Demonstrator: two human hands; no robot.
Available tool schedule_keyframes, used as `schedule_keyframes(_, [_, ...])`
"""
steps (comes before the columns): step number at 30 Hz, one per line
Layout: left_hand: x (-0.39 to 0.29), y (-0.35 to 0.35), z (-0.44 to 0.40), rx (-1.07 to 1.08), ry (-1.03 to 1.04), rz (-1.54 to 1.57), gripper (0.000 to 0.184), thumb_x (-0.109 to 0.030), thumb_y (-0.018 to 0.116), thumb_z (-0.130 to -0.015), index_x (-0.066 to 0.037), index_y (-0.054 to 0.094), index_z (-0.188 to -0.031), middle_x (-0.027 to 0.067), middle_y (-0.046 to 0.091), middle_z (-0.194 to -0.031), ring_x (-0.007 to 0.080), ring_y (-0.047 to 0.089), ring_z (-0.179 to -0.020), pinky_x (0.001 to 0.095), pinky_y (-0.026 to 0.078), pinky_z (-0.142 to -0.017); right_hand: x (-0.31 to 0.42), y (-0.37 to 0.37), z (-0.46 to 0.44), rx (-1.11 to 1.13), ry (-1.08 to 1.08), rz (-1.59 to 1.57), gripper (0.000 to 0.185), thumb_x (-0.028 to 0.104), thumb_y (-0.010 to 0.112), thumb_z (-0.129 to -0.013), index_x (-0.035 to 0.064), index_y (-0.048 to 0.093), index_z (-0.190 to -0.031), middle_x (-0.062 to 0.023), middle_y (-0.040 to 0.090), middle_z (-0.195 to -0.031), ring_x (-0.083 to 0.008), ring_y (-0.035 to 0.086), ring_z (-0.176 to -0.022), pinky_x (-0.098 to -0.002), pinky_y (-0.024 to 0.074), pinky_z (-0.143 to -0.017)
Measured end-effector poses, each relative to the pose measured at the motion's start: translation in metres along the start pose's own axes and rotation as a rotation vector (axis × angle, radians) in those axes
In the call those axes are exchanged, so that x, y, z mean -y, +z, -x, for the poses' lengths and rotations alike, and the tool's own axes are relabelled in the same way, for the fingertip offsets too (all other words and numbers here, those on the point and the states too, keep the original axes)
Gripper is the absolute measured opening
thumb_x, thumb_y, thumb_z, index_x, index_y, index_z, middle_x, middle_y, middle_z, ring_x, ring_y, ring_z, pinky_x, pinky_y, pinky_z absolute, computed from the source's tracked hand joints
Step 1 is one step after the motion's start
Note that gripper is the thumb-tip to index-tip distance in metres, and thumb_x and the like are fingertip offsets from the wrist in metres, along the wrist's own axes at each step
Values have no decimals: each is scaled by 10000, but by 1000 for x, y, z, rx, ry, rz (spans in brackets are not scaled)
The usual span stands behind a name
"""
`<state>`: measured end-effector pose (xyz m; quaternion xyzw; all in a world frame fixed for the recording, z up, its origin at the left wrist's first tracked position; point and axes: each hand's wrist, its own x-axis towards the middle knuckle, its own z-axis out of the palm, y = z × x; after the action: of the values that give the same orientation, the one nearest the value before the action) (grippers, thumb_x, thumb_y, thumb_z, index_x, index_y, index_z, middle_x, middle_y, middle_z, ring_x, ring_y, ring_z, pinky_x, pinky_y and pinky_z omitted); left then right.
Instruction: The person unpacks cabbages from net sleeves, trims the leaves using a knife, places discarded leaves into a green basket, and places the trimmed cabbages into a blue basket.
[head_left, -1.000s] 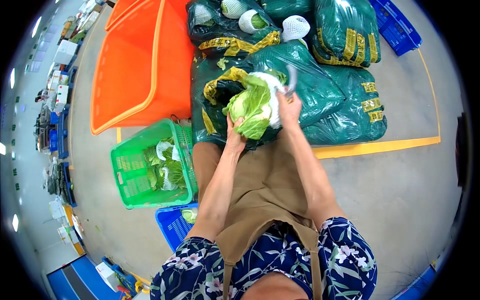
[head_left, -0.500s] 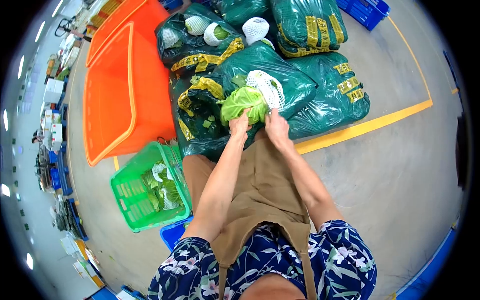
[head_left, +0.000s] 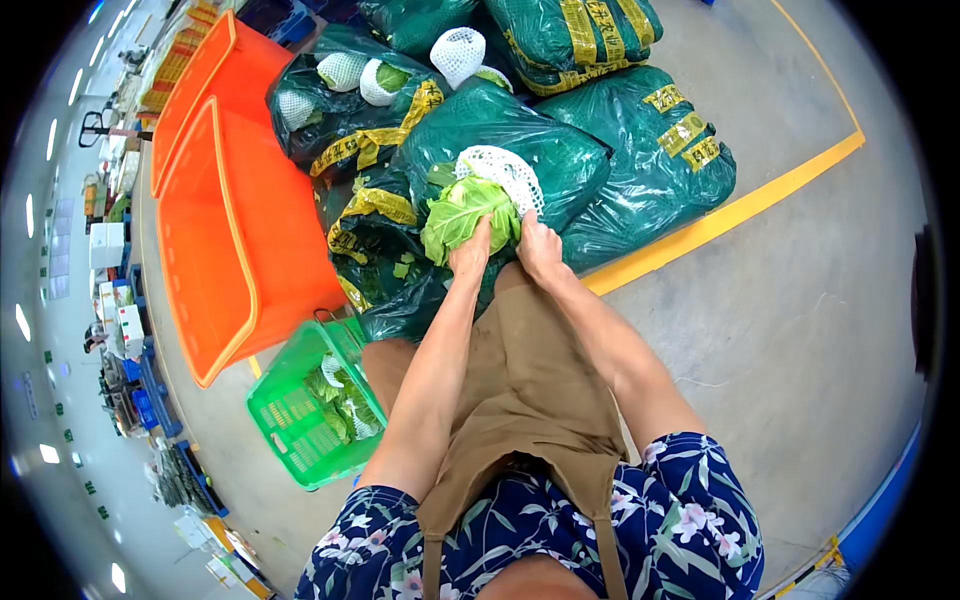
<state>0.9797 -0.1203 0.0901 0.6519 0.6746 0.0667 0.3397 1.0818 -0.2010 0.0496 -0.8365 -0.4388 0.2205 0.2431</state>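
Observation:
A light green cabbage [head_left: 462,212] rests on the dark green plastic bags in front of me, its outer leaf hanging loose to the left. My left hand [head_left: 471,255] is closed on the cabbage's near side, with its fingertips partly hidden in the leaves. A white foam net sleeve [head_left: 505,172] lies along the cabbage's far and right side. My right hand [head_left: 540,247] pinches the near end of that sleeve. Under both sits a shiny green plastic bag [head_left: 560,165].
More stuffed green bags [head_left: 680,190] with yellow tape stand behind and right. Net-wrapped cabbages [head_left: 385,82] show in an opened bag. To the left are orange bins [head_left: 205,240] and a green basket [head_left: 285,415] with leaves and netting. A yellow line [head_left: 740,215] crosses the floor.
The cabbage's outer leaf now spreads further out to the left. Both hands keep their holds on cabbage and sleeve. My view has shifted and turned slightly.

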Motion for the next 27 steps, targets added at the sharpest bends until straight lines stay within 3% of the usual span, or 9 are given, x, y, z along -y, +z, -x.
schedule_keyframes(4, [3,5,3,-167,171,21,705,-565,596,-799,-88,531,-1314,138,556,-1325,332,508,-1217,399,392,-1011,5,2,-20,82,30,18,147,22,496,-843,-28,464,-977,-258,670,-861,-405,675,-807,-480,553,-706])
schedule_keyframes(7, [-4,-6,-2,-49,142,73,695,-554,619,-782,-86,550,-1292,154,565,-1307,334,510,-1214,400,391,-1011,0,-5,-20,132,41,37,187,35,516,-839,-37,469,-1005,-263,668,-909,-399,672,-866,-472,550,-750])
schedule_keyframes(9, [1,-11,-7,-68,116,113,697,-547,647,-753,-83,568,-1268,160,577,-1287,322,513,-1214,395,390,-1012,1,-1,-21,133,44,11,250,51,574,-807,-41,470,-1015,-262,665,-894,-414,663,-872,-483,542,-754])
schedule_keyframes(11, [-16,-17,9,-106,82,128,694,-542,655,-745,-84,574,-1261,151,579,-1286,310,513,-1219,391,388,-1013,5,-7,-22,161,74,18,224,47,534,-838,-43,478,-1034,-268,661,-963,-391,664,-920,-462,547,-776])
schedule_keyframes(13, [-3,11,-20,-206,11,-9,821,-624,637,-704,-92,528,-1320,180,526,-1345,348,481,-1253,429,362,-1039,6,-10,-27,165,72,50,228,54,504,-872,-48,480,-1074,-264,661,-1015,-364,670,-949,-439,557,-789])
schedule_keyframes(14, [-9,8,-27,-127,-55,-23,871,-648,634,-688,-92,502,-1345,198,503,-1362,359,472,-1260,434,354,-1047,7,-13,-32,164,100,34,240,56,521,-861,-46,507,-1077,-246,652,-1042,-361,668,-954,-438,554,-795])
schedule_keyframes(18, [-27,-17,-19,-35,-193,-15,974,-670,646,-659,-64,441,-1394,235,463,-1387,358,462,-1272,431,347,-1060,18,-34,-18,167,19,31,228,44,516,-853,-31,558,-1064,-220,625,-1056,-386,660,-945,-447,546,-803])
schedule_keyframes(21, [-11,-11,-19,-98,-74,-8,1012,-672,660,-642,-28,436,-1391,247,474,-1369,355,471,-1263,434,353,-1057,21,-19,-14,131,127,-6,200,34,519,-847,-46,545,-1028,-228,646,-1009,-377,661,-952,-446,549,-791])
schedule_keyframes(27, [-24,-12,-24,-82,-204,75,906,-613,725,-616,-26,550,-1284,226,531,-1312,348,505,-1225,440,389,-1031,16,-24,-18,142,48,52,227,39,523,-859,-50,523,-1069,-215,666,-982,-361,680,-908,-425,557,-789])
